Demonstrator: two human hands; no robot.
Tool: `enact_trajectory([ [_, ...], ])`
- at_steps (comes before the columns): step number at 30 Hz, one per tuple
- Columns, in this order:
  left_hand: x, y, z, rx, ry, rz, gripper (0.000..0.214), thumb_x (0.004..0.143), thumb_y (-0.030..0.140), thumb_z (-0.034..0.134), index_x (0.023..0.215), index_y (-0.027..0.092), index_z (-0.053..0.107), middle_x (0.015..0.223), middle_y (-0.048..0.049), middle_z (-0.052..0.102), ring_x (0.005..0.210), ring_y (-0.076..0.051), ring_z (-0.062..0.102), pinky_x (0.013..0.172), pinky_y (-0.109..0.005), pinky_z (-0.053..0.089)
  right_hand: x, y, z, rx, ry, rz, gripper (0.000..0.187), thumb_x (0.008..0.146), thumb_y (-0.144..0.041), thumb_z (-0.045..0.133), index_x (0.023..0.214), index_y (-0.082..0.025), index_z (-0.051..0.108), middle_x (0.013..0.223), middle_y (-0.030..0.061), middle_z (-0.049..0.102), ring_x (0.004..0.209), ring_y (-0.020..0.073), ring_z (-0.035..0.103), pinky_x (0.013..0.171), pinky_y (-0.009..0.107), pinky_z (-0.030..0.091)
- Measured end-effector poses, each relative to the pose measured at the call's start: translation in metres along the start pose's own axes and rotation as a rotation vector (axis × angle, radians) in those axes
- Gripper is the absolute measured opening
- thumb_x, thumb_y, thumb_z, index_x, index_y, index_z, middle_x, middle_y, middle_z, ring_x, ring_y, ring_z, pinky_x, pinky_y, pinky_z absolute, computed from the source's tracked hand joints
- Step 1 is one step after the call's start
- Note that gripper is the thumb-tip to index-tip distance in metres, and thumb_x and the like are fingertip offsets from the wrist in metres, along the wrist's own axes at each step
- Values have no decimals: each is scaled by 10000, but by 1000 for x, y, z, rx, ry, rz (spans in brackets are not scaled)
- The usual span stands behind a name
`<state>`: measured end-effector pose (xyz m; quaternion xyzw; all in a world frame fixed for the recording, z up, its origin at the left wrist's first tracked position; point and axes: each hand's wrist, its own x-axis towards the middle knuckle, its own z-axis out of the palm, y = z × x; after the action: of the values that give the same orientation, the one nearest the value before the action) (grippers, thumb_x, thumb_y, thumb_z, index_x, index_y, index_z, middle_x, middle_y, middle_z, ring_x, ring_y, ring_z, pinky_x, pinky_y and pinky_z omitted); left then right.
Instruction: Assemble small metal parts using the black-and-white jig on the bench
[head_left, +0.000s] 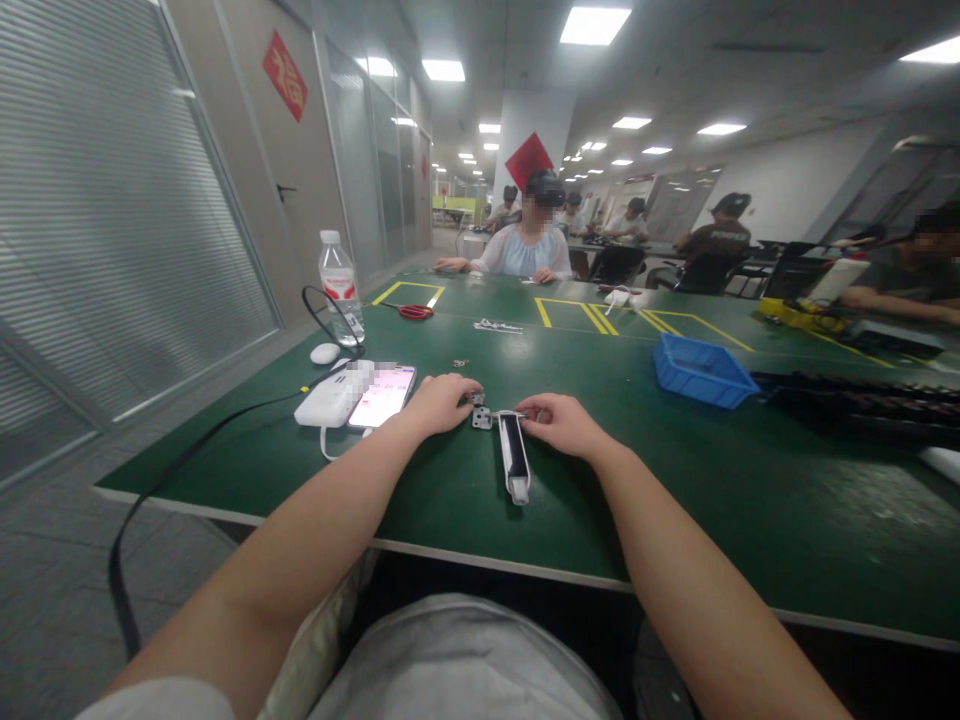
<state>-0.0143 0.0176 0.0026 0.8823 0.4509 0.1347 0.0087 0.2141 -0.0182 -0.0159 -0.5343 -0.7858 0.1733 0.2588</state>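
My left hand (446, 403) is closed, its fingertips at a small metal bracket with holes (481, 418). Just right of the bracket, a long white part with a black middle strip (515, 450) lies on the green table (435, 510), its narrow white end towards me. My right hand (561, 422) has its fingers closed at the far end of this part, where a thin metal piece crosses. The fingertips partly hide what they grip.
Left are a white power bank (326, 400), a lit phone (382, 395), a water bottle (341, 295) and a black cable (180, 455). Red-handled scissors (415, 312) and small metal pieces (497, 327) lie farther back. A blue bin (703, 372) stands right. A person (525, 248) sits opposite.
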Motion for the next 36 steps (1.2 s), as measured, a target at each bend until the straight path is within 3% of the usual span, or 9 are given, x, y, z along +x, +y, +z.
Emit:
enact_trajectory([
  [10,0,4,1,48,18,-6,285,867,264,428,1108,256,581,1116,-51,617,1078,-211,540,885,-368,394,-1,-3,0,5,4,18,264,721,-262,573,940,-174,689,724,6,607,567,85,482,575,222,408],
  [17,2,2,1,-33,164,-107,348,850,160,388,1114,245,598,1139,-32,635,1053,-193,572,908,-337,408,0,0,0,26,-1,25,300,691,-183,548,960,-178,681,720,-4,613,561,79,491,574,211,412],
  [23,5,-4,6,-323,256,-210,305,788,144,452,1008,199,657,794,-28,681,747,-172,629,738,-293,487,0,-2,-2,114,28,71,322,667,-163,533,956,-168,676,739,0,623,544,78,498,559,216,419],
  [30,11,13,6,-1074,215,-329,209,723,108,615,930,121,591,845,-62,678,707,-141,661,747,-299,513,1,-4,-1,284,105,104,340,647,-158,523,959,-145,658,758,0,599,528,66,464,558,224,413],
  [33,10,21,3,-1297,160,-291,311,737,106,623,1038,117,548,817,-56,664,739,-150,666,715,-291,514,3,-8,-2,465,153,120,338,652,-238,582,969,-131,635,761,4,586,586,82,501,590,235,428],
  [36,7,26,0,-1375,125,-181,406,731,109,636,1122,126,527,830,-38,642,751,-136,661,726,-279,507,3,-14,-3,625,175,143,391,644,-324,638,983,-131,608,758,4,593,592,84,510,584,238,435],
])
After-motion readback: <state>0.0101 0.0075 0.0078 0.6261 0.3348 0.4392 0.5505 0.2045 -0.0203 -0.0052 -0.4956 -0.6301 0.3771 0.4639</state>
